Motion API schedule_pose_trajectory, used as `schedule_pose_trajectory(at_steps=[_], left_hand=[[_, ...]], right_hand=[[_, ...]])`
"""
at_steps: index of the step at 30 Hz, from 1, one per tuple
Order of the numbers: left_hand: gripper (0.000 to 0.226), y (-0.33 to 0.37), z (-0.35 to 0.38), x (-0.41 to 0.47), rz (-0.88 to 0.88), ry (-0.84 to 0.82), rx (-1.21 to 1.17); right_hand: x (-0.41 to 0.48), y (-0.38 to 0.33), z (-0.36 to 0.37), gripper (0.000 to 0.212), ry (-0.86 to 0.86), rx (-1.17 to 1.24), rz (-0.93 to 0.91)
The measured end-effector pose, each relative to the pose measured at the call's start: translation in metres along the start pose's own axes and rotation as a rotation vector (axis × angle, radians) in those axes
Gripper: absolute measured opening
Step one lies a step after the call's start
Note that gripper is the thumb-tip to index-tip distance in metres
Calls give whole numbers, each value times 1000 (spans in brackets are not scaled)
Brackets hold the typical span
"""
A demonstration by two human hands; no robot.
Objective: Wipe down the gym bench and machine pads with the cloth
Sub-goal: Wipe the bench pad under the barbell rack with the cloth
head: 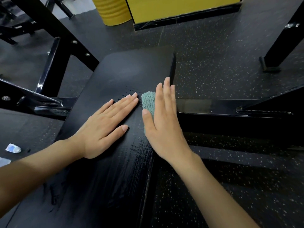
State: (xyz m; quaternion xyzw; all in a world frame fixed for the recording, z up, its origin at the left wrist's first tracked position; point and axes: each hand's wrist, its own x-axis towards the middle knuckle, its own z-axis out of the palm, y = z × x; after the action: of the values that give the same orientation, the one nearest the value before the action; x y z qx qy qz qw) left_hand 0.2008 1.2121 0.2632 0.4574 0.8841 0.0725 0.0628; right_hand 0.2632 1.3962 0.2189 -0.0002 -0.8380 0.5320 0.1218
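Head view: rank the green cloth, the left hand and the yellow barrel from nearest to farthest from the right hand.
1. green cloth: directly under the right hand, pressed onto the bench pad.
2. left hand: flat on the bench pad, just left of the green cloth.
3. yellow barrel: on the floor well beyond the bench pad, top of view.

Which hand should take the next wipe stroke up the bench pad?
Right. The right hand presses the teal cloth flat on the bench pad; the left hand lies bare on the pad, likely just bracing.
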Motion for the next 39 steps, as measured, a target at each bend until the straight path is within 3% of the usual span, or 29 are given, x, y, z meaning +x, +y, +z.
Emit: schedule_pose_trajectory(at_steps=[18, 30, 39], left_hand=[[60, 1, -1, 3, -3, -11, 6], [62, -1, -2, 7, -19, -9, 8], [63, -1, -2, 9, -18, -2, 16]], right_hand=[[101, 26, -27, 55, -32, -43, 102], [41, 10, -14, 60, -38, -58, 13], [88, 25, -21, 56, -25, -74, 48]])
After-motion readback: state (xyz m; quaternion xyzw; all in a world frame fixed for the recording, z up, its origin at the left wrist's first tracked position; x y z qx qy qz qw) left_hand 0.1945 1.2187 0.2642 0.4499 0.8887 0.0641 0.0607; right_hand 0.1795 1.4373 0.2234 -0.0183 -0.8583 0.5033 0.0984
